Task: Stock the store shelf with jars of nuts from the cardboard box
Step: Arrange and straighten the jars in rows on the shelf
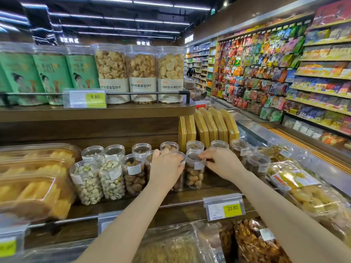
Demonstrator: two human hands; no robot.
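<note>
Head view: hands steady upright jar.

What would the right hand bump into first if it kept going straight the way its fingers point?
Probably the jar of brown nuts in the front row: the right hand points left, and its fingers already seem to be at the jar's lid. Depth is hard to judge.

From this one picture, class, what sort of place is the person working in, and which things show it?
Most likely a supermarket or snack shop. Yellow price tags clip to the shelf rail, clear jars of nuts stand in rows where both hands reach, and a long wall of packaged snacks lines the aisle.
</note>
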